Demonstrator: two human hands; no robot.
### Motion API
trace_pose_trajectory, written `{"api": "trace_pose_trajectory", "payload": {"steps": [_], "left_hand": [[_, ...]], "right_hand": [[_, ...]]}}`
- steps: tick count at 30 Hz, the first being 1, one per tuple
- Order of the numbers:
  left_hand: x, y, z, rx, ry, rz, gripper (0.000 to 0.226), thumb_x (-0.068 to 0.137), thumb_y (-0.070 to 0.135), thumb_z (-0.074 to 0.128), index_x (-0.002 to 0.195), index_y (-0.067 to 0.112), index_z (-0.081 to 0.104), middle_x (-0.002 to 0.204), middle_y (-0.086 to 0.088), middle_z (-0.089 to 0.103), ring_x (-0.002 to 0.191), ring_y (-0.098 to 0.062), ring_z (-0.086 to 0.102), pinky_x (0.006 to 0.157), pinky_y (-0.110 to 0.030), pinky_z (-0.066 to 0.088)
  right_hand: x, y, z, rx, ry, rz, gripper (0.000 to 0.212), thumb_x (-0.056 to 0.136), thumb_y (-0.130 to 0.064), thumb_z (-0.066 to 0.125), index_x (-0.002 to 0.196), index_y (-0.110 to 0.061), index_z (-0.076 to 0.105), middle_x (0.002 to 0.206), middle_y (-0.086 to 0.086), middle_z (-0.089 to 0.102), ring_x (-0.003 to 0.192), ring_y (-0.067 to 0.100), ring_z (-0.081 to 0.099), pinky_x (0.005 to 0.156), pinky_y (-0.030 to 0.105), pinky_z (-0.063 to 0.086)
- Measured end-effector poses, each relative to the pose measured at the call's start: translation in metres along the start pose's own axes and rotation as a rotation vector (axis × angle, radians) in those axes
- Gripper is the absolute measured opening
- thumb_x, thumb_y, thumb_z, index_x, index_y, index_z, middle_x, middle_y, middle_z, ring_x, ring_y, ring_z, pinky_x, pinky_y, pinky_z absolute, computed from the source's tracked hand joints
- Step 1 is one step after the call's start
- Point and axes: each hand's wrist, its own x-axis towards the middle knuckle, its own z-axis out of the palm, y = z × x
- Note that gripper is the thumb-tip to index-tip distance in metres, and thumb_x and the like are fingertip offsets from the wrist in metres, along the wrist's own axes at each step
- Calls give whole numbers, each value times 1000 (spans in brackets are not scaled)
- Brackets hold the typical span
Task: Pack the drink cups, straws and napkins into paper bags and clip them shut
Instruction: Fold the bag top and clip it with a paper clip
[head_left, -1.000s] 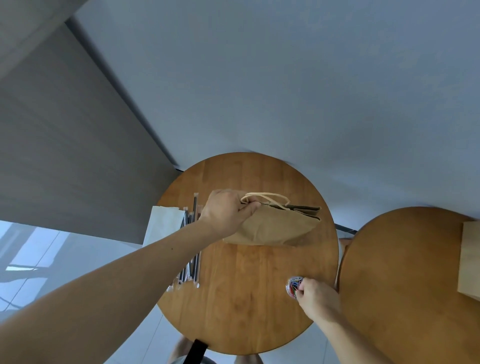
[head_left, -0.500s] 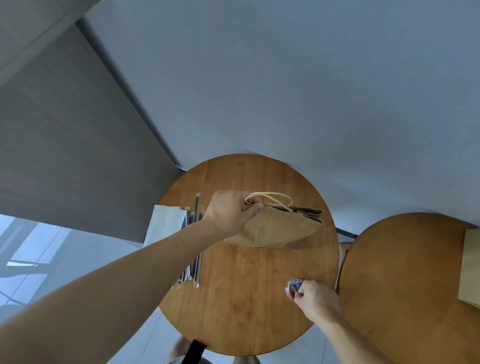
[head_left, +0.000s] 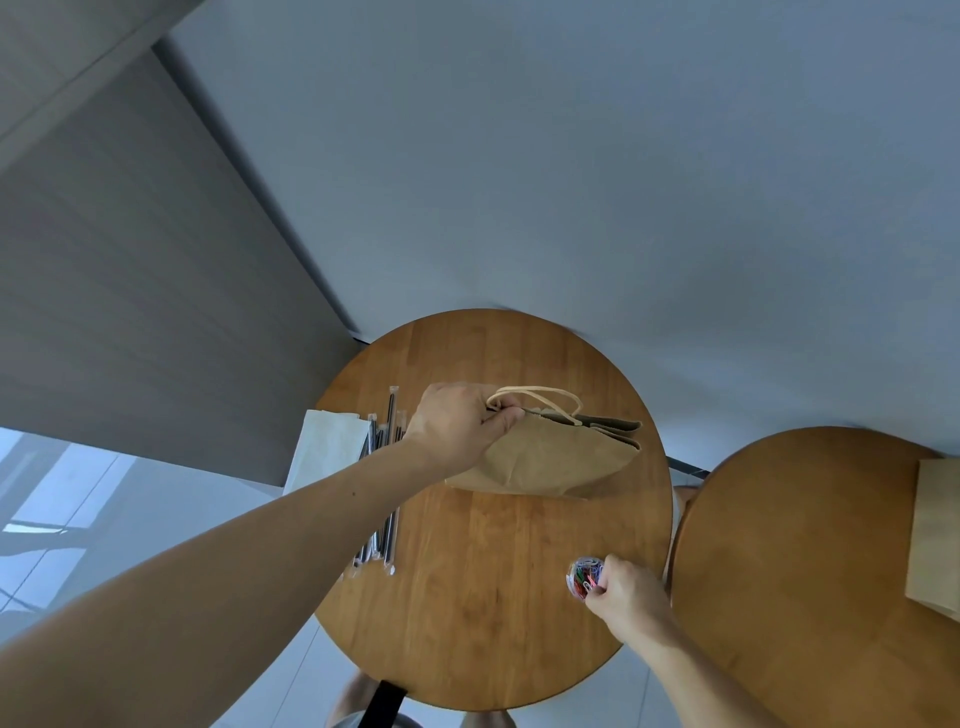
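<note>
You stand over the near round table (head_left: 493, 597). A second round table (head_left: 805, 571) sits just beside it on your right and carries another paper bag (head_left: 935, 535) at the frame's edge.

The brown paper bag (head_left: 550, 457) lies tilted on the far half of the near table, mouth pressed flat, with its twine handle (head_left: 535, 397) looped above the mouth.

White paper napkins (head_left: 324, 447) overhang the table's left edge. Wrapped straws (head_left: 387, 519) lie in a bundle just beside them, partly hidden by your left forearm.

Your left hand (head_left: 457, 426) grips the left end of the bag's mouth, fingers curled round it beside the handle.

Your right hand (head_left: 628, 597) is at the near right rim, fingers bunched at the small tub of coloured paper clips (head_left: 584, 574). Whether they pinch a clip cannot be told.
</note>
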Motion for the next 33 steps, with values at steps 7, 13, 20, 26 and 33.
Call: {"api": "trace_pose_trajectory", "payload": {"steps": [7,13,20,26,33], "left_hand": [[-1,0,0,-12,8,14,25,98,39,55,102,25,75,83,7,73,81,-13,65,80,-34,51],[4,1,0,9,-13,-5,25,99,41,53,103,28,74,80,9,70,78,-11,63,68,-20,43],[9,1,-3,16,-45,-5,18,98,39,55,102,31,70,77,16,64,77,-6,61,60,-12,36],[14,-1,-3,113,16,124,13,95,34,59,100,25,67,86,9,70,80,-15,64,70,-26,38],[18,-6,2,171,15,175,16,93,35,56,101,33,70,85,12,72,81,-9,64,101,-26,21]], "right_hand": [[-2,2,-1,101,37,7,20,93,-28,61,79,-22,48,92,-6,67,84,8,62,56,14,36],[-12,-8,-22,357,125,-74,21,92,-21,67,107,-29,55,75,-16,63,73,1,61,62,11,48],[-31,-62,-94,623,199,-331,17,91,-23,66,87,-39,67,79,-22,68,77,-3,66,67,12,50],[-40,-110,-162,744,489,-525,10,85,-15,70,78,-22,66,75,-13,65,74,7,62,62,15,49],[-24,-120,-183,736,596,-510,23,91,-13,68,113,-19,68,91,-7,71,83,3,66,76,16,53]]}}
